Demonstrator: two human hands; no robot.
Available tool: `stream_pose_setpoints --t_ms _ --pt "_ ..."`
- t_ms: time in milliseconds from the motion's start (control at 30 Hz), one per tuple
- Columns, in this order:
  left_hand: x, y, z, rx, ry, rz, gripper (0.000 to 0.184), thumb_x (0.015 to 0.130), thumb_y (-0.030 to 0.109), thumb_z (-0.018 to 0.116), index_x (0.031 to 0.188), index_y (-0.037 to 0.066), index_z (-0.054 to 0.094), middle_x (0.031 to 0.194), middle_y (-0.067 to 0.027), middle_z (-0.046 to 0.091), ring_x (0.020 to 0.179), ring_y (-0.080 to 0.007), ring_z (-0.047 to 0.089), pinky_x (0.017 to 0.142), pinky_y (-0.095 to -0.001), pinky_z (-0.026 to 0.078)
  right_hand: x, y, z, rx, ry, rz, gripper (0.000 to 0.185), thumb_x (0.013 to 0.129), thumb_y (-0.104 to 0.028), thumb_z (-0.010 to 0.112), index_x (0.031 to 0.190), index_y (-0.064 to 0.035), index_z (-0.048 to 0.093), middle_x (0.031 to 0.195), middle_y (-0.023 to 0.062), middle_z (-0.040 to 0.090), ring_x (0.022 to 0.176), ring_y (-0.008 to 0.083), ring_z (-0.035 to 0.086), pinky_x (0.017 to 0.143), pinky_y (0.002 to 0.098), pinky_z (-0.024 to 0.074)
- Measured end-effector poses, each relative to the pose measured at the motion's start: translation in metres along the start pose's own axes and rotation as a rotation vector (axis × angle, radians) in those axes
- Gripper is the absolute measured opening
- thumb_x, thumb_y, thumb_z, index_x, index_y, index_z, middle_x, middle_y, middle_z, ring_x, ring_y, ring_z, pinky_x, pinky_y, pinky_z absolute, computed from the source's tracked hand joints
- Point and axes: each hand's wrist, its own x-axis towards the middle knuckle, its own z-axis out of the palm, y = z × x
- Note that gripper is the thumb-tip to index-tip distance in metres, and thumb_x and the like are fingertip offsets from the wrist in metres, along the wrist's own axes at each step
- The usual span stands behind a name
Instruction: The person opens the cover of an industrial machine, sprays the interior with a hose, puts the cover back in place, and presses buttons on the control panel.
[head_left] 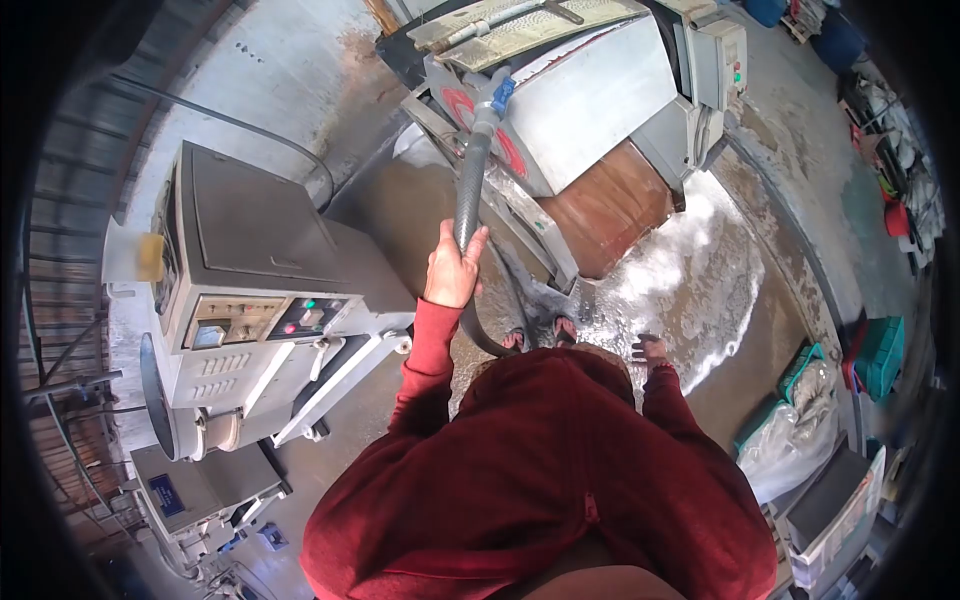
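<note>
A red jacket [500, 450] is nearest. Ahead of it, the left hand [452, 268] grips a grey hose [473, 190] below its blue valve [502, 95]; a full finger wrap should steady it. The right hand [652, 350] hangs loose, fingers apart. Beyond both, foam [700, 265] whitens the wet floor [780, 310] beside a large machine [590, 105]; a control cabinet [260, 220] stands left of the hands.
</note>
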Motion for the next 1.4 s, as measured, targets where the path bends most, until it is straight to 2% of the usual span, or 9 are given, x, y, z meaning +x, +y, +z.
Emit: stream_pose_setpoints --t_ms 233,267,333,500,633,733,900,1267,1400 --pt "0.000 0.001 0.003 0.006 0.006 -0.010 0.037 0.085 0.032 0.051 0.102 0.001 0.039 0.053 -0.0061 0.049 0.034 -0.0148 0.049 0.035 -0.0290 0.039 0.047 0.033 0.000 0.088 0.056 0.105 0.035 0.084 -0.019 0.042 0.119 -0.0120 0.044 0.104 0.0187 0.056 0.086 0.0360 0.056 0.068 0.0528 0.0478" --pt "0.001 0.001 0.004 0.000 0.008 -0.010 0.037 0.085 0.031 0.052 0.102 0.001 0.039 0.053 -0.0060 0.049 0.034 -0.0145 0.049 0.035 -0.0287 0.039 0.047 0.039 -0.009 0.037 -0.097 0.091 0.037 0.083 -0.023 0.044 0.118 -0.0119 0.045 0.106 0.0183 0.055 0.087 0.0360 0.056 0.067 0.0512 0.0482" --pt "0.000 0.003 0.004 0.012 0.018 -0.008 0.035 0.086 0.030 0.052 0.101 0.002 0.039 0.052 -0.0054 0.048 0.034 -0.0143 0.049 0.035 -0.0283 0.039 0.052 0.055 -0.006 0.064 0.067 0.167 0.038 0.082 -0.026 0.046 0.118 -0.0111 0.045 0.107 0.0183 0.054 0.088 0.0366 0.055 0.068 0.0507 0.0482" --pt "0.000 0.005 0.005 0.014 0.036 0.001 0.032 0.086 0.030 0.051 0.099 0.002 0.041 0.051 -0.0046 0.046 0.034 -0.0140 0.048 0.034 -0.0283 0.037 0.058 0.085 -0.018 0.017 0.049 0.153 0.041 0.082 -0.028 0.048 0.116 -0.0068 0.046 0.102 0.0177 0.056 0.082 0.0337 0.057 0.057 0.0451 0.0520" --pt "-0.001 0.008 0.002 0.032 0.040 -0.011 0.032 0.086 0.030 0.051 0.098 0.002 0.041 0.050 -0.0050 0.046 0.033 -0.0142 0.048 0.034 -0.0288 0.037 0.046 0.071 -0.019 -0.006 0.038 0.132 0.043 0.082 -0.032 0.049 0.117 -0.0074 0.045 0.103 0.0179 0.055 0.084 0.0336 0.055 0.064 0.0476 0.0509" --pt "0.001 0.006 0.001 0.024 0.043 -0.022 0.033 0.086 0.030 0.051 0.099 0.001 0.041 0.050 -0.0052 0.046 0.034 -0.0145 0.048 0.035 -0.0295 0.038 0.053 0.059 -0.021 0.026 0.065 0.121 0.040 0.082 -0.030 0.047 0.114 -0.0061 0.048 0.100 0.0178 0.056 0.079 0.0326 0.056 0.057 0.0443 0.0522" --pt "0.001 0.002 -0.001 0.007 0.040 -0.029 0.034 0.086 0.032 0.051 0.100 0.002 0.042 0.049 -0.0052 0.046 0.034 -0.0149 0.047 0.036 -0.0301 0.038 0.063 0.028 -0.023 0.034 -0.112 0.042 0.037 0.083 -0.021 0.042 0.116 -0.0053 0.040 0.105 0.0230 0.052 0.078 0.0374 0.056 0.062 0.0559 0.0465" --pt "0.001 0.004 -0.002 0.014 0.022 -0.026 0.034 0.086 0.032 0.051 0.100 0.003 0.042 0.050 -0.0053 0.046 0.034 -0.0150 0.048 0.036 -0.0304 0.039 0.057 0.001 -0.008 -0.208 -0.202 -0.001 0.032 0.085 -0.021 0.043 0.116 -0.0100 0.043 0.109 0.0179 0.053 0.089 0.0354 0.054 0.069 0.0544 0.0462" --pt "0.001 0.005 -0.002 0.020 0.020 -0.031 0.035 0.086 0.032 0.051 0.100 0.002 0.041 0.050 -0.0058 0.047 0.034 -0.0152 0.048 0.037 -0.0302 0.039 0.048 0.004 0.004 -0.051 0.016 0.155 0.036 0.086 -0.025 0.042 0.118 -0.0101 0.043 0.114 0.0188 0.051 0.097 0.0377 0.052 0.073 0.0540 0.0456"
